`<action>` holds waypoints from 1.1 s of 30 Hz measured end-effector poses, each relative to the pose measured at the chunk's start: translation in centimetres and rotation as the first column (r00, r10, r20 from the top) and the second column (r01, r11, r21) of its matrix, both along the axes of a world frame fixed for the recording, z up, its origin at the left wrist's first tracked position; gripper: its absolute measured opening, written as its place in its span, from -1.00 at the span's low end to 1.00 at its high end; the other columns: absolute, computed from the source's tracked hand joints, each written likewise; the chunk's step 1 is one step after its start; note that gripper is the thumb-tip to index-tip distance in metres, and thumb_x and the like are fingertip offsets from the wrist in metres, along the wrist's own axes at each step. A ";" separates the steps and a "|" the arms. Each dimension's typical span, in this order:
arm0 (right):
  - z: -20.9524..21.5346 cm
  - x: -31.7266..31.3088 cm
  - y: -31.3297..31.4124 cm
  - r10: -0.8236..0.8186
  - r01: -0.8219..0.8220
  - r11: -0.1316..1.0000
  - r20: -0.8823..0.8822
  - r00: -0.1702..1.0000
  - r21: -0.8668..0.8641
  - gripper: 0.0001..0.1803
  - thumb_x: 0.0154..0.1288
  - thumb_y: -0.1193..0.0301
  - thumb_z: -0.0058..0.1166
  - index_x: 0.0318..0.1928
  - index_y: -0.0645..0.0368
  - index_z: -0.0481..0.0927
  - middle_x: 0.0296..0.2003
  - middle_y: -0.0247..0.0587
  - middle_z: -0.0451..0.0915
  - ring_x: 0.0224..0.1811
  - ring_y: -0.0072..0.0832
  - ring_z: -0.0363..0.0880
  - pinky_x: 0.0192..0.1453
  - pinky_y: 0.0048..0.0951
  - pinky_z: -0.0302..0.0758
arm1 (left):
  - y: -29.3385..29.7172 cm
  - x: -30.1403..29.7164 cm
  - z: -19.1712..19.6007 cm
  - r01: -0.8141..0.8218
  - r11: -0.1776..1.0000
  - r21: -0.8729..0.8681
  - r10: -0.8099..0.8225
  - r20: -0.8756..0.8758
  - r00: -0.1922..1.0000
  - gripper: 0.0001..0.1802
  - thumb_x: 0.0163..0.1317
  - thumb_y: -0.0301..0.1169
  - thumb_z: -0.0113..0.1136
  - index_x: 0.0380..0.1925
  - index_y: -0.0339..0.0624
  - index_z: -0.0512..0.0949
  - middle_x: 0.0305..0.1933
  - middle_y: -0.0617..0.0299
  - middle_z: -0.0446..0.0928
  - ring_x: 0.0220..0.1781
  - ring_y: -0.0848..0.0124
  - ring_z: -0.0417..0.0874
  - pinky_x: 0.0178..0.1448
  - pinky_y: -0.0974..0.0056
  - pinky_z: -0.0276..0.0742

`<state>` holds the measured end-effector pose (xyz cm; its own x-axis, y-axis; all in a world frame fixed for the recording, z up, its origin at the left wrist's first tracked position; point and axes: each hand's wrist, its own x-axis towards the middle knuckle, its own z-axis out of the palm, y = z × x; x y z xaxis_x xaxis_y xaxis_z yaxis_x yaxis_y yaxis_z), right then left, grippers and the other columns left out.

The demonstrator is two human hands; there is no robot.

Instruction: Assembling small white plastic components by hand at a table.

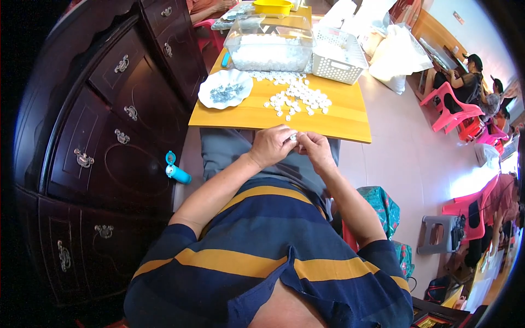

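The left grip point(272, 146) pinches a small white piece point(293, 138) at its fingertips, just off the near edge of the tabletop point(342, 124), and the right grip point(317, 150) has its fingertips up against that piece, though I cannot tell whether they grasp anything. Beyond, loose pieces point(312, 99) lie scattered across the middle and right of the tabletop, with a wavy-rimmed white dish point(204, 94) of greyish bits point(227, 92) to their left. Farther still stand a clear bin point(235, 39) heaped with white contents and, to its right, a white basket point(342, 74).
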<state>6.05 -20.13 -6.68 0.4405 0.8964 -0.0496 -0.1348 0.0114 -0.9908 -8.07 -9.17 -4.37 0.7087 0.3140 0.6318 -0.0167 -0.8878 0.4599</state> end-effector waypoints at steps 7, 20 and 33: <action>3.1 5.3 -1.3 0.019 0.094 0.982 0.576 0.817 -0.166 -0.68 0.43 0.27 0.05 -0.30 0.29 0.68 -0.39 -0.15 0.73 -0.40 -0.43 0.69 -0.30 -0.35 0.59 | 1.4 2.3 0.1 -0.086 0.991 0.101 0.102 -0.166 0.981 -0.58 0.13 -0.22 0.35 -0.05 -0.20 0.62 -0.11 -0.01 0.57 -0.05 0.03 0.63 0.00 0.03 0.57; 3.2 12.8 -1.0 0.008 0.533 0.824 0.944 0.330 -0.194 -0.61 0.25 0.13 0.06 -0.31 0.20 0.74 -0.33 0.19 0.68 -0.22 0.08 0.69 -0.04 0.00 0.59 | 4.7 6.6 -1.9 -0.252 0.927 0.276 0.304 -0.165 0.938 -0.64 0.16 -0.17 0.31 -0.12 -0.15 0.62 0.01 0.03 0.48 0.13 0.05 0.46 0.11 -0.06 0.43; 3.4 13.3 -1.3 -0.013 0.608 0.760 0.930 0.366 -0.228 -0.63 0.24 0.13 0.14 -0.22 0.19 0.73 -0.26 0.14 0.70 -0.17 0.05 0.70 -0.01 -0.01 0.58 | 5.0 7.4 -2.0 -0.249 0.923 0.293 0.322 -0.237 0.916 -0.54 0.24 -0.14 0.25 0.08 -0.15 0.59 0.34 -0.12 0.34 0.47 -0.10 0.19 0.48 -0.27 0.04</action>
<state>19.31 -21.46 -3.25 0.7411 0.6437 0.1909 0.6557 -0.6329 -0.4118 -0.72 -4.16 -6.34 0.7692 0.3860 0.5092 0.3499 -0.9213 0.1698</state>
